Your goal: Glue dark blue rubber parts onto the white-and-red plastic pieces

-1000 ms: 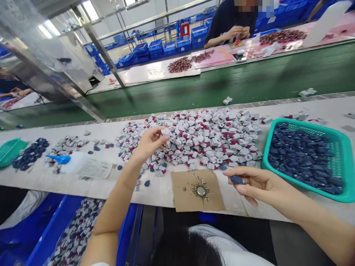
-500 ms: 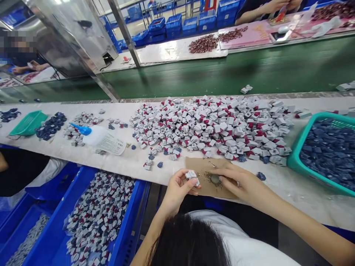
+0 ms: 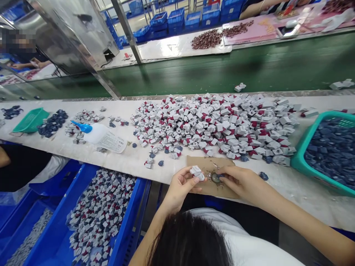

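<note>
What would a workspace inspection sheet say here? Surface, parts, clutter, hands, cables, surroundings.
Surface: pale worktop; spattered brown card near the person.
Parts: pile of grey-and-red pieces; green basket of dark blue pieces, to the right.
Clutter: bottle lying on its side; stray blue piece right of the card.
Hands: left hand holds a grey-white piece; right hand pinches a small dark piece at the round object on the card.
Cables: dark cord beside the metal housing.
Surroundings: green belt, blue bins, co-worker's arm at upper right.

Bright light glares off the far white board [image 3: 177,48].
</note>
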Demonstrator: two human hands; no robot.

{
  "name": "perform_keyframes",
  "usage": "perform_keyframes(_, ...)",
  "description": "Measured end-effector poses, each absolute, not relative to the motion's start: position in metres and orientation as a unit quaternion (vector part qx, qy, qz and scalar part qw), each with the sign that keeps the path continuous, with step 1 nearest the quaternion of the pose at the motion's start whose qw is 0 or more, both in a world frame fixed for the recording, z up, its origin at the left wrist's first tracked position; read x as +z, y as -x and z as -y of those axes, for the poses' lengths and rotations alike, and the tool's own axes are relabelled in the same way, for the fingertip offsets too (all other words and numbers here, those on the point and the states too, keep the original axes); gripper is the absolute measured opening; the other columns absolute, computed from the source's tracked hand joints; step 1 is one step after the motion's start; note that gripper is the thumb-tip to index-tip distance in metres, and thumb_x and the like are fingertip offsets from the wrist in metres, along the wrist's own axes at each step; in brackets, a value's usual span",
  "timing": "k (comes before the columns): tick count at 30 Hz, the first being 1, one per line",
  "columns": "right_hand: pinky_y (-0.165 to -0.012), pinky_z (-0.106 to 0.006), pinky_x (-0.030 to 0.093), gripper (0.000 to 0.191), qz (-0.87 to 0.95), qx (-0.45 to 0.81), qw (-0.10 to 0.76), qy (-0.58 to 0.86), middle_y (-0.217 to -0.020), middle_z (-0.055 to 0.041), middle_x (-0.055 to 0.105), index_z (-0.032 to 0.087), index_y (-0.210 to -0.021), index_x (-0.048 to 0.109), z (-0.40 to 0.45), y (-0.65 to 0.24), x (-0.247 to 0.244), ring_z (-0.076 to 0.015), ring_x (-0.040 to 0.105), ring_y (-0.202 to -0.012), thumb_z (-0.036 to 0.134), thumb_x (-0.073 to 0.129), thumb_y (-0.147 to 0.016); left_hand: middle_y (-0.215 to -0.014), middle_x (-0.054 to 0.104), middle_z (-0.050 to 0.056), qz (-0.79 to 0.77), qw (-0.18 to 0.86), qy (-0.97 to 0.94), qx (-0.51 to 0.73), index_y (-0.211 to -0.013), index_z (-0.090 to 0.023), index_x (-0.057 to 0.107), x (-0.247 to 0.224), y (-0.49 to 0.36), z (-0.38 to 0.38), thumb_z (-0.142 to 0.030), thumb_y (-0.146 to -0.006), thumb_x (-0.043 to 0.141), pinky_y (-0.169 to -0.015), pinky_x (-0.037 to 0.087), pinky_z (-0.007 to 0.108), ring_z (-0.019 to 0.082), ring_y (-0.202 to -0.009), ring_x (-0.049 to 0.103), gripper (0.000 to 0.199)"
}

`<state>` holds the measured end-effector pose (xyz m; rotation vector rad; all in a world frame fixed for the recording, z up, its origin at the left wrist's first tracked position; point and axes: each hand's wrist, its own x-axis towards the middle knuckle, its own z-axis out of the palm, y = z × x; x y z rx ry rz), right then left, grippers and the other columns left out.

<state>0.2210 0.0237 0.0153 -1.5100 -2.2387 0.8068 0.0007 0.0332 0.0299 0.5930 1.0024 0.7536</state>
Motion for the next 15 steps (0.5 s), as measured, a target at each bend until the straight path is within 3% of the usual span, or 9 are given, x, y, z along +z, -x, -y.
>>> perform_keyframes(8,-0.053,-0.024,0.039,0.019,0.829,0.211,0.089,0.511,-0.071,-0.0041,0.057,0.018,-0.081,0.053,-0.018,-0.212,0.014,-0.0161,0.058,-0.061,0.013,0.037,-0.089,-0.092,0.071,0.005,-0.467,0.762,-0.266,0.362,-0.097,-0.017,0.064,0.029,-0.003,-0.032,-0.029,-0.060,0.084,-0.052,0.051,0.018,0.016,-0.077,0.067,0.044)
perform_keyframes(15,-0.050,-0.026,0.035,0.015,0.837,0.201,0.086,0.502,-0.072,-0.0051,0.057,0.017,-0.078,0.052,-0.023,-0.204,0.016,-0.0174,0.057,-0.060,0.008,0.041,-0.083,-0.091,0.072,0.005,-0.461,0.744,-0.273,0.400,-0.086,-0.017,0.061,0.031,-0.007,-0.031,-0.027,-0.056,0.085,-0.060,0.053,0.021,0.017,-0.081,0.068,0.040)
